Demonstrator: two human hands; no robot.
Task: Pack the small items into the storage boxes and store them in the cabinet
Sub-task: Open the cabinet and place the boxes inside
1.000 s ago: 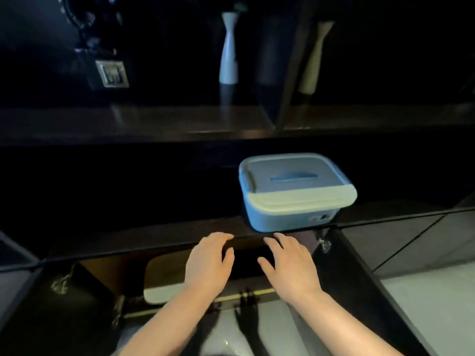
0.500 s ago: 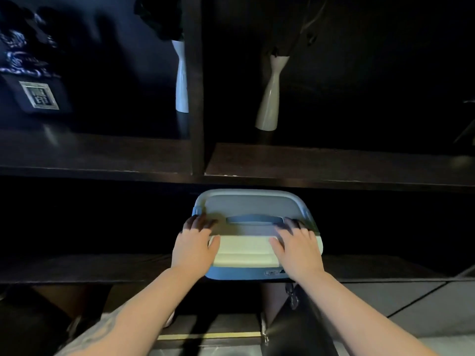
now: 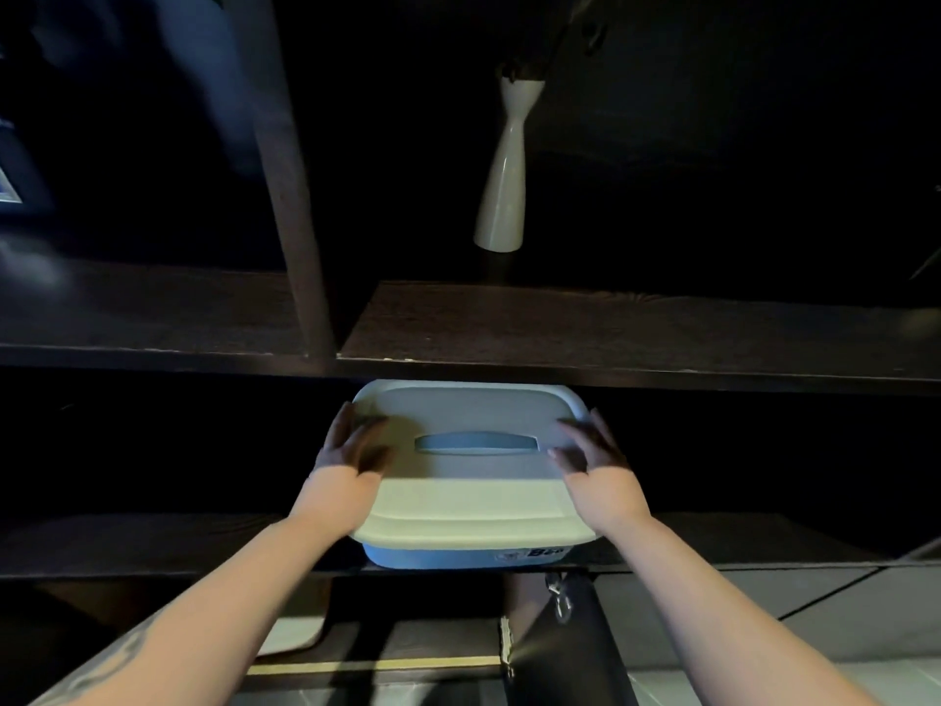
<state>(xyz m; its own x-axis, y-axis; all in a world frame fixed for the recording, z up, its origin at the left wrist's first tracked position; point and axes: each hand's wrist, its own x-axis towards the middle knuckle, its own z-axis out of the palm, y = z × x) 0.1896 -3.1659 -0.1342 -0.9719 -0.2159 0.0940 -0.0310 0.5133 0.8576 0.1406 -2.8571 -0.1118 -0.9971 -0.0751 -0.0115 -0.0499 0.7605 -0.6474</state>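
Observation:
A blue storage box (image 3: 471,555) with a pale lid and a recessed blue handle sits on a dark cabinet shelf (image 3: 153,545), its back half in shadow under the shelf above. My left hand (image 3: 349,458) lies on the lid's left side, fingers spread and pointing inward. At the lid's right side rests my right hand (image 3: 593,463), fingers also spread. Neither hand is wrapped around the box; both press flat on the lid.
The upper shelf (image 3: 611,328) holds a white slim vase (image 3: 504,191) right of a vertical divider (image 3: 285,170). Below the box, an open cabinet door (image 3: 565,654) with a hinge hangs open. Pale floor tiles (image 3: 840,603) show at lower right.
My hands rose from the lower opening onto the box lid, then slid out to its sides. The box now sits farther back under the upper shelf. My view has moved closer.

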